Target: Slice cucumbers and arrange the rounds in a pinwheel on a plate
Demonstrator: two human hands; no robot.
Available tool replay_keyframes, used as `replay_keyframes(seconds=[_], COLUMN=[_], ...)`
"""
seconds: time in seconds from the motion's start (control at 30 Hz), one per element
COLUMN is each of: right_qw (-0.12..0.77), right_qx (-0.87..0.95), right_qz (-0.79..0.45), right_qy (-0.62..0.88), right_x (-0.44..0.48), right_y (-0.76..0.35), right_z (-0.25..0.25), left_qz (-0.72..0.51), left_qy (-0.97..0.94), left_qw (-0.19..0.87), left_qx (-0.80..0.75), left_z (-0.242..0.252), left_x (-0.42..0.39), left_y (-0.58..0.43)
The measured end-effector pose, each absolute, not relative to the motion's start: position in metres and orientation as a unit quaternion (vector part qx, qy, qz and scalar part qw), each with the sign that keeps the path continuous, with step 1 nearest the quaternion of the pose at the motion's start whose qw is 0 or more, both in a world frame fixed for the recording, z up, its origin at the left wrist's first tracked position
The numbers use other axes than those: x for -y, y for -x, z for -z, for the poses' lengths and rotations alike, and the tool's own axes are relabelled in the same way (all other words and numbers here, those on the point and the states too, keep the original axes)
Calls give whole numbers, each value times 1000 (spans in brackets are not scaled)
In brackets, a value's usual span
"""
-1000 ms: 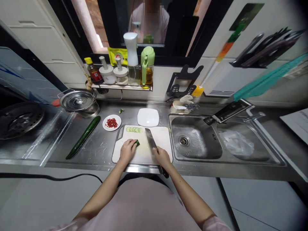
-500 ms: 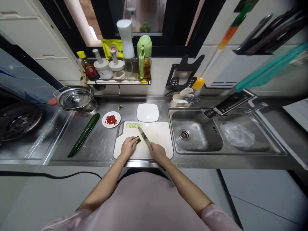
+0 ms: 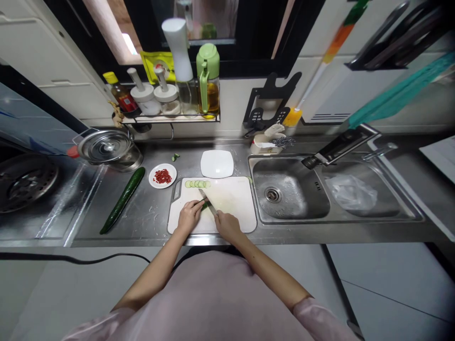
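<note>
On the white cutting board (image 3: 231, 203), my left hand (image 3: 189, 217) is closed on a short green piece of cucumber (image 3: 204, 206), mostly covered by the fingers. My right hand (image 3: 227, 225) grips a kitchen knife (image 3: 209, 201) by its handle; the blade points up and left and lies at the cucumber piece's right end. Whether the blade has entered it, I cannot tell. A row of pale cucumber slices (image 3: 197, 184) lies along the board's far edge. Left of the board are a small plate of chopped red pieces (image 3: 162, 176) and a whole cucumber (image 3: 122, 201).
A white square plate (image 3: 216, 164) stands behind the board. To the right is a steel sink (image 3: 291, 189) with a black faucet (image 3: 327, 150). A lidded steel pot (image 3: 110, 149) stands back left, and a seasoning rack (image 3: 177, 119) hangs above the counter.
The knife and my right hand have shifted left, bringing the blade up to the cucumber piece. My left hand stays nearly in place. The camera view has tilted slightly.
</note>
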State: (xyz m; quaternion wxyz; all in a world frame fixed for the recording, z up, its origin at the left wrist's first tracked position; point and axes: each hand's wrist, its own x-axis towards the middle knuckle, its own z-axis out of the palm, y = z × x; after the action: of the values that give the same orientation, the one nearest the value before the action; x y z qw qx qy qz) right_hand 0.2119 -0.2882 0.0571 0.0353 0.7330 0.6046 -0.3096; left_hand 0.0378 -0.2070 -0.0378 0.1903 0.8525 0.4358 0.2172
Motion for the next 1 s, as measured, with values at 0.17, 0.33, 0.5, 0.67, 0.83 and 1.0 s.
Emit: replay_keyframes(seconds=[0.17,0.33,0.5,0.67,0.83,1.0], right_qw=[37,38,36,35,36,34], right_qx=[-603,-602,-605,-604,-603,-595], right_qz=[315,319,313,314,314,312], right_qy=[-732,-731,-731,-732,-733,-739], right_x=[287,287,288,289,289,288], right_y=[-212,-211,-211,-210,-209,-209], right_z=[-57,-59,-59,-59,-59,-59], left_qz=[-216,-214,-210,-211,-219,-224], left_qy=[-853,-854,-855,-853,-852,-851], left_qw=[190,194,196,199,200,195], left_qx=[-434,-433,-432,-434,-432,-433], left_z=[37,35,33,32,32,33], left_x=[207,206,206,206,206,207], left_y=[-38,-38,-38,-39,-39,-39])
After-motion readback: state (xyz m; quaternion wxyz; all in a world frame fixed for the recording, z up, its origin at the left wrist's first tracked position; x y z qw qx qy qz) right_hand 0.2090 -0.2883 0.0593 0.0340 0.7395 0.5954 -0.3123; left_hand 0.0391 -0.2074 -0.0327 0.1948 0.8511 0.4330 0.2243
